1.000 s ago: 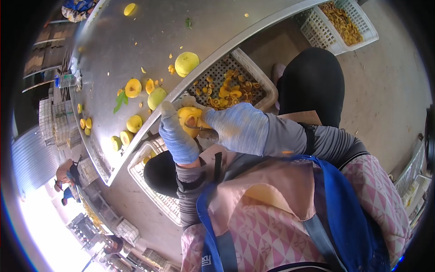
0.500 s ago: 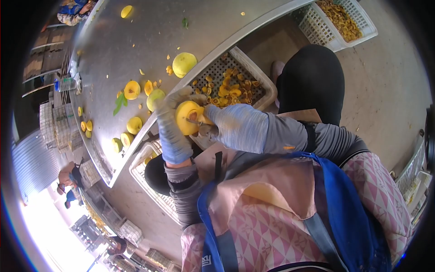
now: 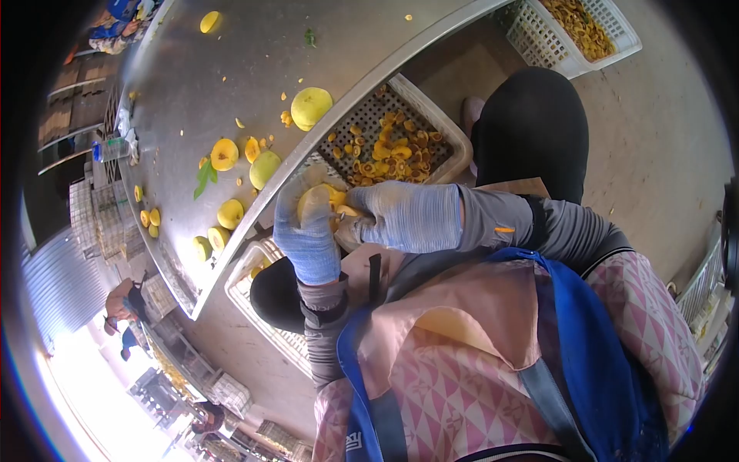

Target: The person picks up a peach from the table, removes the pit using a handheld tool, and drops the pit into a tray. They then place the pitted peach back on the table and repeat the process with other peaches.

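Observation:
My left hand (image 3: 309,223), in a blue-and-white work glove, is wrapped round a cut yellow peach (image 3: 336,195), which is partly hidden by the fingers. Close against it is my right hand (image 3: 400,214), gloved too and closed on a small metal-bladed knife whose blade is now mostly hidden. Both hands are over the near edge of the metal table (image 3: 262,50). Just beyond them, a crate (image 3: 450,135) holds peach pits and scraps (image 3: 396,150). Whole peaches (image 3: 312,108) and halves (image 3: 224,154) lie on the table near my left hand, beside a green leaf (image 3: 203,177).
A second white crate (image 3: 550,46) full of pits stands on the floor at the upper right. Another white crate (image 3: 289,339) sits beside my left knee (image 3: 277,296). Other people (image 3: 123,304) are in the background at left, among stacked crates (image 3: 96,204).
My left fingers have closed further over the peach, covering the cut face and pit seen before. The right hand has shifted slightly, and the knife blade is now mostly out of sight.

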Tool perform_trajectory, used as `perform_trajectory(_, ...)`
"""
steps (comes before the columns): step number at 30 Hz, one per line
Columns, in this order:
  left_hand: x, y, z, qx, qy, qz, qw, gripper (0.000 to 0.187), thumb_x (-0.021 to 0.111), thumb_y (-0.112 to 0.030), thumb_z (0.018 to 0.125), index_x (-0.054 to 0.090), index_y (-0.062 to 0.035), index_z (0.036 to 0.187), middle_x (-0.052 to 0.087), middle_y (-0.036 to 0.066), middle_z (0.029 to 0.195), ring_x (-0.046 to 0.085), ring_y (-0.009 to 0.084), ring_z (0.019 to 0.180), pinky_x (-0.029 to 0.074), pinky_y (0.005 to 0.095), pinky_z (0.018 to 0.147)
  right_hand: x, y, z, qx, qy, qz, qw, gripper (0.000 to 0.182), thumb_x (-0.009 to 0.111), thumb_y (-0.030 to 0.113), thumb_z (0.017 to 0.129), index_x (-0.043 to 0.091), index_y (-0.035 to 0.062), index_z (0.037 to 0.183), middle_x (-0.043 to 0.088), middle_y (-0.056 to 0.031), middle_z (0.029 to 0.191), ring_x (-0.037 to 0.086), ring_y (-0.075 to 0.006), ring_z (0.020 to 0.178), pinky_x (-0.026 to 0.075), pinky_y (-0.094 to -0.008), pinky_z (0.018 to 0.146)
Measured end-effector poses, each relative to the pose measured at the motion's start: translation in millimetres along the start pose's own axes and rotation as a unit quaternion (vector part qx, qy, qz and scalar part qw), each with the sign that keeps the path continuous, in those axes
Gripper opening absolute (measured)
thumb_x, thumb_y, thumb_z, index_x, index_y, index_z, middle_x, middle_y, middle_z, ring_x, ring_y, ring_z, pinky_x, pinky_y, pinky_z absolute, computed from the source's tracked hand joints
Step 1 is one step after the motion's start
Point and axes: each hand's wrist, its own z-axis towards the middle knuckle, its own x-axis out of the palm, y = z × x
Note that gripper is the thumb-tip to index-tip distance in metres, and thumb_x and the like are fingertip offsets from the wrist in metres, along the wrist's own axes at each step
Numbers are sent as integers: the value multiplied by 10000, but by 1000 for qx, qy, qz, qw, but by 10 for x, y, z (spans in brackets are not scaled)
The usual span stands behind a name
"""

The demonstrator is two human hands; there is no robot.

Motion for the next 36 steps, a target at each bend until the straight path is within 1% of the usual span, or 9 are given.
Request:
perform_trajectory(4, -53, -3, 28, 15, 61, -31, 998, 309, 609, -218, 912, 635, 12, 1116, 654, 98, 1001, 617, 157, 841, 512, 272, 750, 4, -204, 23, 191, 129, 294, 928, 264, 546, 301, 970, 619, 63, 1059, 641, -56, 784, 632, -163, 620, 495, -265, 526)
perform_trajectory(9, 48, -17, 51, 75, 57, -89, 992, 443, 619, -359, 908, 610, 16, 1146, 653, 111, 1003, 610, 163, 860, 509, 283, 778, -162, 18, 12, 371, 176, 703, 581, 301, 464, 378, 1006, 622, 122, 1015, 523, 30, 647, 468, -79, 446, 340, -220, 349)
perform_trajectory(10, 48, -6, 16, 72, 32, -89, 993, 495, 616, -411, 905, 599, 17, 1152, 653, 116, 1011, 602, 163, 870, 504, 284, 785, -191, 115, 20, 371, 176, 703, 581, 301, 464, 378, 1006, 622, 122, 1015, 523, 30, 647, 468, -79, 446, 340, -220, 349)
perform_trajectory(12, 25, -85, -6, 1, 20, -26, 999, 584, 581, -507, 897, 591, 17, 1155, 649, 123, 1014, 597, 172, 885, 502, 287, 794, -263, 323, 50, 303, 182, 237, 905, 312, 487, 409, 991, 604, 119, 977, 461, 63, 589, 426, -63, 414, 332, -220, 350)
perform_trajectory(16, -43, -115, 27, -148, 86, -175, 969, 849, 416, -762, 851, 574, 14, 1157, 638, 142, 1008, 594, 203, 916, 500, 304, 829, -179, 152, 48, 235, 154, 227, 932, 354, 515, 465, 965, 581, 118, 978, 449, 66, 573, 418, -55, 403, 324, -220, 343)
perform_trajectory(23, 24, -60, 15, -48, 85, -163, 982, 978, 298, -854, 800, 550, 8, 1185, 621, 149, 1036, 590, 218, 924, 497, 331, 850, -304, 326, 59, 302, 162, 298, 891, 444, 511, 511, 953, 582, 75, 997, 479, 32, 583, 438, -72, 412, 346, -220, 357)
perform_trajectory(28, 47, -169, -34, -141, 7, -130, 981, 577, 480, -527, 952, 609, 7, 1131, 632, 124, 941, 590, 145, 805, 493, 235, 738, -174, 168, 39, 262, 138, 187, 937, 460, 501, 476, 963, 605, 33, 1030, 573, -62, 621, 558, -185, 465, 448, -303, 426)
perform_trajectory(30, 35, -90, -13, -106, 2, -64, 992, 470, 536, -417, 943, 614, 6, 1133, 637, 101, 947, 587, 134, 828, 486, 236, 750, -81, 99, -12, 1, -67, -199, 978, 322, 557, 351, 941, 548, 56, 1070, 606, -132, 660, 614, -303, 533, 489, -411, 483)
perform_trajectory(36, 70, 20, -59, -28, -55, 1, 998, 288, 616, -223, 917, 634, 7, 1090, 660, 90, 914, 593, 119, 786, 489, 255, 683, -126, 266, -39, 79, 3, -141, 987, 284, 551, 288, 930, 579, 33, 1052, 625, -224, 767, 642, -389, 724, 513, -454, 623)
